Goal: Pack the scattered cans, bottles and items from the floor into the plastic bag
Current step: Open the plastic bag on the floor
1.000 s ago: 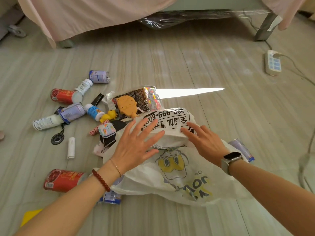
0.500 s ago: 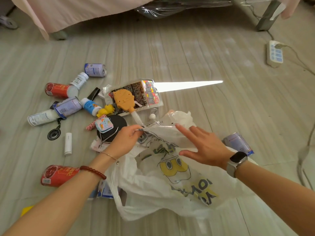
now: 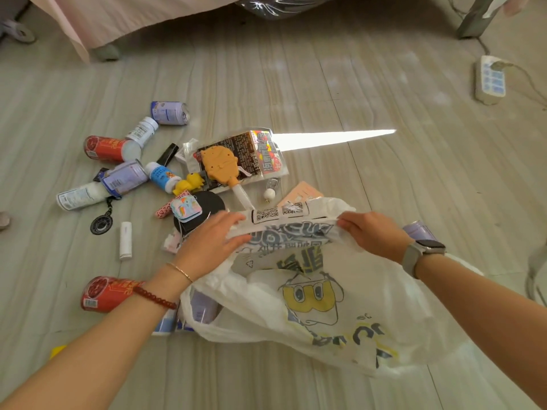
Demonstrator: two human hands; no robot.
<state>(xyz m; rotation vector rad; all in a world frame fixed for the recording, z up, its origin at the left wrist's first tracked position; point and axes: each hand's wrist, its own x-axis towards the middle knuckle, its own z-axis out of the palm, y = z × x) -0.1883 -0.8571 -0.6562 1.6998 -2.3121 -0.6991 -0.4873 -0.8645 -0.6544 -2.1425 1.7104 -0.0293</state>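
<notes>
Both hands at the mouth of the plastic bag on the floor

The left hand point(image 3: 210, 241) and right hand point(image 3: 373, 234) each pinch the upper edge of the white plastic bag point(image 3: 340, 306), pulling it taut between them. Just beyond the left grip lie a black disc point(image 3: 208, 204) and an orange toy point(image 3: 220, 165); further left, a red can point(image 3: 105, 148). Another red can point(image 3: 103, 292) sits beneath the left wrist.
</notes>
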